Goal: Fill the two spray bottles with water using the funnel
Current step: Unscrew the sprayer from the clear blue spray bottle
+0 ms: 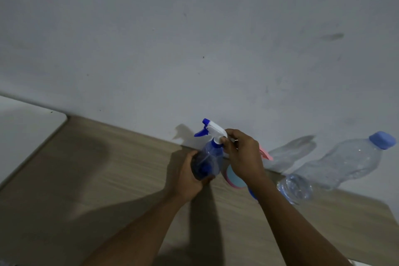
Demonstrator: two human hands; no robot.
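Note:
A blue spray bottle (209, 161) with a white and blue trigger head (210, 129) stands on the wooden table (103, 179) near the wall. My left hand (190, 176) grips its lower body. My right hand (241, 153) pinches the white collar under the trigger head. Behind my right hand a pink part (266, 154) shows, and below my wrist lies a round pink and light blue thing (234, 179); most of both is hidden. A large clear water bottle (336, 164) with a blue cap stands at the right.
The grey wall (194, 39) runs right behind the table's far edge. A white surface (28, 127) adjoins the table at the left. A small blue piece (252, 194) peeks out under my right forearm.

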